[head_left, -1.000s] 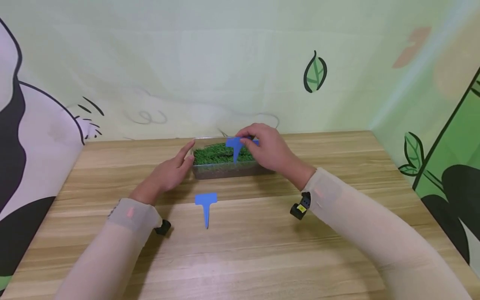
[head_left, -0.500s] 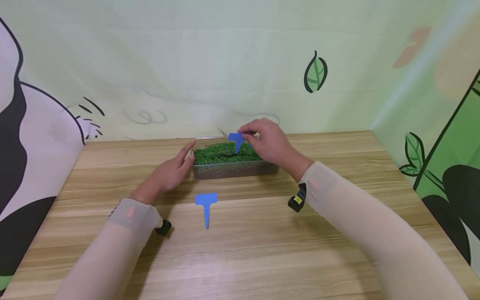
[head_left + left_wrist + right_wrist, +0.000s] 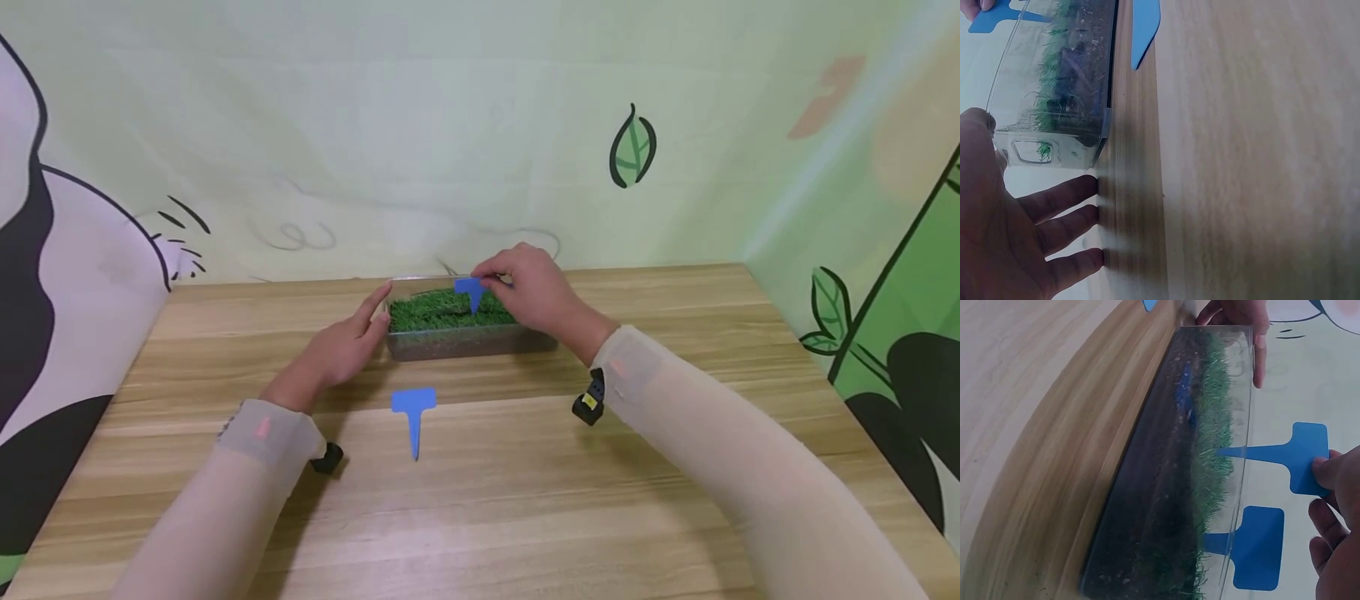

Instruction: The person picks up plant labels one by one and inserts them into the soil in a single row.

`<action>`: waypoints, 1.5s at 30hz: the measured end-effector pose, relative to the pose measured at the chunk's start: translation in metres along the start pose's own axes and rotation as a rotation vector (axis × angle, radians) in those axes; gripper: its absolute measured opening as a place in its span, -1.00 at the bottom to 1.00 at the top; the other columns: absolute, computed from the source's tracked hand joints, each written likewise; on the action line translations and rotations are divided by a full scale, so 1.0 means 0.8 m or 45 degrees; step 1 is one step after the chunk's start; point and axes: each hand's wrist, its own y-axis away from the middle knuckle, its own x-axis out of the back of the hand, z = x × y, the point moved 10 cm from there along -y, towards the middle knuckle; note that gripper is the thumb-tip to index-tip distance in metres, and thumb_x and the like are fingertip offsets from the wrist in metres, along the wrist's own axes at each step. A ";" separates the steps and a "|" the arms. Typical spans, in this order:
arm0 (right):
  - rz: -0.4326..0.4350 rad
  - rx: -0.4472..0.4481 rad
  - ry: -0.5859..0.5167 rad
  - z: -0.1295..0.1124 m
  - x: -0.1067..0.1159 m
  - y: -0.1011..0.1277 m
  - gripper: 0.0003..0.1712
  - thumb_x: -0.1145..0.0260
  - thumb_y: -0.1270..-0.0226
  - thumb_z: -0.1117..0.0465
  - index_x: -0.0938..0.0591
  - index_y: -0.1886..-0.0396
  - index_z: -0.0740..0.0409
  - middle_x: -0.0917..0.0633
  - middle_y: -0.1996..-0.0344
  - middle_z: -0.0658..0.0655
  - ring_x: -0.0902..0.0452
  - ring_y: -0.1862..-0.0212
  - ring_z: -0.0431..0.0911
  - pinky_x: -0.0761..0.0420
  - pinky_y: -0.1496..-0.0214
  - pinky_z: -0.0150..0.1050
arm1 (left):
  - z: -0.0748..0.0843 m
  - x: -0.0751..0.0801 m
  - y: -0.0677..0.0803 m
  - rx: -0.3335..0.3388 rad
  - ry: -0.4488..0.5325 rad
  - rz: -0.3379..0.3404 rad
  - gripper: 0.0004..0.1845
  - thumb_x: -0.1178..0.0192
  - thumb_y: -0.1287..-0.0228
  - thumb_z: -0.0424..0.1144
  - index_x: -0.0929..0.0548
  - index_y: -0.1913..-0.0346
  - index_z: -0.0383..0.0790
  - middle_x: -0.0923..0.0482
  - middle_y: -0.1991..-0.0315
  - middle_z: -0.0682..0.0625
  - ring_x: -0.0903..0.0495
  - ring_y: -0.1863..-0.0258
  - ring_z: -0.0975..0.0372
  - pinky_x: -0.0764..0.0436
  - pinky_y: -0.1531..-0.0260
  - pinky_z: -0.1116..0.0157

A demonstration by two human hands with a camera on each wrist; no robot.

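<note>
Marker [image 3: 471, 290] work comes first here: the blue T-shaped tag sits pinched by its flat head in your right hand [image 3: 536, 293], its spike pointing down into the grass [image 3: 442, 308] near the back middle of the clear tray [image 3: 465, 342]. The right wrist view shows the tip just entering the blades, with another blue tag [image 3: 1254, 547] already standing in the grass beside it. Keep the spike upright and press straight down on the head, so the stem does not bend or slide along the soil, and leave some room from the planted neighbour. Your left hand [image 3: 341, 346] lies with fingers straight and relaxed against the tray's left end; hold that brace firm, since a push on the tag could shove the light tray along the wooden table [image 3: 675, 467]. A spare marker [image 3: 413, 417] lies flat on the table in front of the tray, well apart from both hands. Compared with half a second ago, the tag has dropped lower, and your right wrist has sunk with it; the left hand has not moved.
</note>
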 end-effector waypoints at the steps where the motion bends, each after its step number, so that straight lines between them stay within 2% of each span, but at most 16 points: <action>1: 0.000 0.002 0.005 0.000 -0.001 0.000 -0.78 -0.31 -0.45 0.19 -0.79 0.01 0.01 -0.80 0.10 0.00 -0.60 0.07 -0.07 -0.52 -0.03 -0.14 | 0.000 0.001 0.000 -0.002 -0.006 0.004 -0.35 0.53 -0.56 0.28 0.34 -0.60 0.37 -0.16 -0.51 -0.31 -0.27 -0.39 -0.34 -0.20 -0.37 -0.30; 5: -0.011 -0.006 0.012 0.000 -0.003 0.000 -0.77 -0.31 -0.45 0.19 -0.79 0.00 0.00 -0.80 0.09 -0.01 -0.58 0.09 -0.06 -0.51 -0.01 -0.12 | 0.000 0.002 0.000 -0.010 -0.019 0.013 -0.35 0.53 -0.57 0.28 0.33 -0.61 0.33 -0.18 -0.51 -0.30 -0.27 -0.40 -0.33 -0.21 -0.37 -0.29; 11: -0.050 -0.024 0.058 0.003 -0.012 -0.002 -0.77 -0.31 -0.45 0.17 -0.79 -0.01 -0.03 -0.80 0.08 -0.03 -0.57 0.03 -0.04 -0.49 -0.12 -0.07 | -0.002 -0.001 -0.002 -0.010 -0.008 0.011 -0.36 0.53 -0.56 0.29 0.35 -0.59 0.41 -0.17 -0.51 -0.29 -0.28 -0.39 -0.33 -0.22 -0.36 -0.29; 18: -0.082 -0.026 0.134 0.005 -0.020 -0.008 -0.76 -0.30 -0.46 0.13 -0.79 -0.03 -0.08 -0.80 0.08 -0.04 -0.54 0.03 -0.02 -0.46 -0.11 -0.01 | -0.001 0.000 -0.002 -0.007 -0.008 0.010 -0.36 0.53 -0.56 0.28 0.36 -0.59 0.39 -0.17 -0.51 -0.31 -0.27 -0.39 -0.34 -0.20 -0.36 -0.30; 26: -0.095 -0.054 0.160 0.010 -0.026 -0.008 -0.75 -0.30 -0.47 0.12 -0.78 -0.04 -0.11 -0.80 0.06 -0.05 -0.54 -0.01 -0.02 -0.44 -0.17 0.04 | -0.002 -0.001 -0.004 -0.013 -0.005 0.013 -0.37 0.52 -0.56 0.30 0.38 -0.57 0.47 -0.20 -0.50 -0.29 -0.31 -0.37 -0.32 -0.25 -0.34 -0.29; 35: -0.124 -0.036 0.301 0.014 -0.039 -0.006 -0.73 -0.25 -0.50 0.06 -0.75 -0.09 -0.20 -0.78 0.04 -0.10 -0.55 -0.04 -0.04 -0.46 -0.08 -0.03 | 0.000 -0.001 -0.001 -0.018 -0.002 0.012 -0.37 0.54 -0.56 0.29 0.39 -0.57 0.45 -0.17 -0.51 -0.29 -0.29 -0.38 -0.33 -0.22 -0.35 -0.30; 45: -0.126 -0.037 0.347 0.015 -0.040 -0.006 -0.72 -0.28 -0.48 0.08 -0.74 -0.11 -0.20 -0.78 0.03 -0.09 -0.54 -0.04 -0.03 -0.45 -0.05 -0.03 | 0.000 0.000 -0.001 -0.019 -0.009 0.016 -0.37 0.55 -0.57 0.27 0.38 -0.59 0.40 -0.18 -0.51 -0.29 -0.27 -0.40 -0.32 -0.20 -0.37 -0.29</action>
